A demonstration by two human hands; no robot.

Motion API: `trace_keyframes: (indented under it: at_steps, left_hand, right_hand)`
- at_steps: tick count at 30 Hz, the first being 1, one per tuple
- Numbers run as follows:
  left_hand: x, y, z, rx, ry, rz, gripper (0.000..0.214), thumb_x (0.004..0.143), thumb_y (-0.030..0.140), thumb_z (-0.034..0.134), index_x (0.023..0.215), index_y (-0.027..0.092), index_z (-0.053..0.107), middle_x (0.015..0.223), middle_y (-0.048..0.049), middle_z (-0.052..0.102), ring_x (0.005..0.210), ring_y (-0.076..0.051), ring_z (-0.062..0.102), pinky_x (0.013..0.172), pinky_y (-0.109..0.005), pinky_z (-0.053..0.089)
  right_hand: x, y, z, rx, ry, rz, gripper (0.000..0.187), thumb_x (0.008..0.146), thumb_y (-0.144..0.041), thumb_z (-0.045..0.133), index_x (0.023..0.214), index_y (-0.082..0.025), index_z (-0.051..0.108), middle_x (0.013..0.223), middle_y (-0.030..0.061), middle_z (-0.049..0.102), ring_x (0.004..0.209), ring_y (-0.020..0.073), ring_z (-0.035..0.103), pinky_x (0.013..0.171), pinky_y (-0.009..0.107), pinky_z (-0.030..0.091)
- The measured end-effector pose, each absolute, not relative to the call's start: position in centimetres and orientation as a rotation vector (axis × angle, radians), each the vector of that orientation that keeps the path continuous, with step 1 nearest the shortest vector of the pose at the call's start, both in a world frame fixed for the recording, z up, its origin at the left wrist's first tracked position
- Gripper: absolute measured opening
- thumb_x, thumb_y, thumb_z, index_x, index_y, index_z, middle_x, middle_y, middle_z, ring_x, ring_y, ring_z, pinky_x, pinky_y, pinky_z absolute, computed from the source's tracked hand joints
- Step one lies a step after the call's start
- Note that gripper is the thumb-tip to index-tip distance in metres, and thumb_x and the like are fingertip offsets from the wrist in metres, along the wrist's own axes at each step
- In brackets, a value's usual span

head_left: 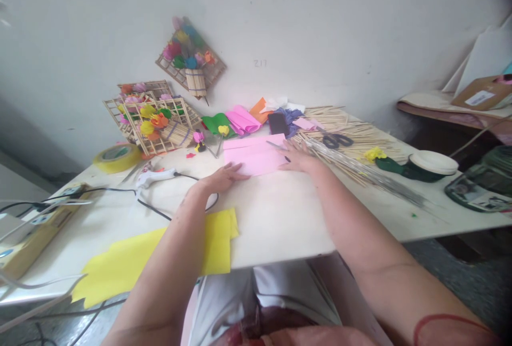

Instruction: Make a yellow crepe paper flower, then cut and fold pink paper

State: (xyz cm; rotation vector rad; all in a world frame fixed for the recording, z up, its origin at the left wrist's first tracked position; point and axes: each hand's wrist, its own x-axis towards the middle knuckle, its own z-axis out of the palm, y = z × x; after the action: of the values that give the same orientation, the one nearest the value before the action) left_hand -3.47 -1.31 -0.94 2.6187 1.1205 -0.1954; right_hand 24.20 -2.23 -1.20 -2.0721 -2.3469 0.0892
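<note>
Desk's (276,228) white; my L hand (224,176) is flat on pink paper (256,155), fingers tog.; R hand (300,158) at R edge w/ thin tool (276,146), can't tell if pinched.

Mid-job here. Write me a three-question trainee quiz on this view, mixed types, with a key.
1. True or false: the left hand and the right hand both touch the pink paper.

2. Multiple choice: what do the scissors lie on?
A) the glue gun
B) the wooden sticks
C) the cardboard box

3. Fill in: in this view, the yellow paper shows on both sides of the ____.

Key: 1. True. 2. B. 3. left forearm.
</note>
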Motion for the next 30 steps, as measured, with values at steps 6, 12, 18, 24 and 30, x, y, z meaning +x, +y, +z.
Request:
trace_keyframes:
  at_steps: [6,12,18,24,30]
  left_hand:
    - [-3.5,-1.3,-0.9,2.627,1.112,-0.201,0.057,0.075,0.011,0.030,0.125,0.036,0.043,0.144,0.0127,0.008,0.133,-0.023,0.004,0.108,-0.040,0.008]
    - [-3.6,-1.1,-1.5,2.596,1.136,-0.117,0.053,0.076,0.014,0.030,0.122,0.032,0.048,0.144,0.0096,0.010,0.133,-0.021,0.007,0.108,-0.038,0.009]
    - [-4.9,-1.0,-1.6,2.443,1.116,0.168,0.058,0.072,0.021,0.042,0.130,0.026,0.038,0.144,0.0015,0.020,0.131,-0.019,0.020,0.107,-0.034,0.017]
    - [-5.4,-1.1,-1.3,2.182,1.093,0.401,0.060,0.065,0.024,0.050,0.124,0.019,0.044,0.140,-0.0048,0.031,0.128,-0.021,0.028,0.106,-0.034,0.023]
    - [-4.5,-1.1,-1.8,2.296,1.288,0.391,0.052,0.074,0.041,0.046,0.121,0.019,0.047,0.140,-0.0057,0.030,0.133,-0.023,0.013,0.108,-0.038,0.015]
  right_hand:
    - [23.5,-2.5,-0.6,-1.545,-2.268,0.042,0.041,0.075,-0.029,0.055,0.114,-0.017,0.058,0.118,0.0113,0.054,0.109,0.0232,0.048,0.094,0.037,0.033]
    - [18.5,-3.2,-1.8,-1.079,-2.437,0.374,0.025,0.076,-0.013,0.051,0.095,-0.012,0.067,0.088,0.0074,0.064,0.080,0.0131,0.058,0.074,0.023,0.042]
    - [18.1,-3.6,-2.7,-1.162,-2.523,0.343,0.027,0.079,-0.019,0.051,0.102,-0.018,0.064,0.095,0.0061,0.060,0.087,0.0148,0.055,0.077,0.024,0.040]
    - [17.7,-4.7,-1.9,-1.291,-2.533,0.341,0.032,0.080,-0.033,0.050,0.108,-0.022,0.060,0.103,0.0072,0.059,0.088,0.0167,0.053,0.078,0.026,0.038]
    - [17.8,-4.7,-2.0,-1.181,-2.625,0.218,0.034,0.083,-0.037,0.045,0.111,-0.023,0.060,0.100,0.0089,0.055,0.090,0.0184,0.050,0.079,0.029,0.036]
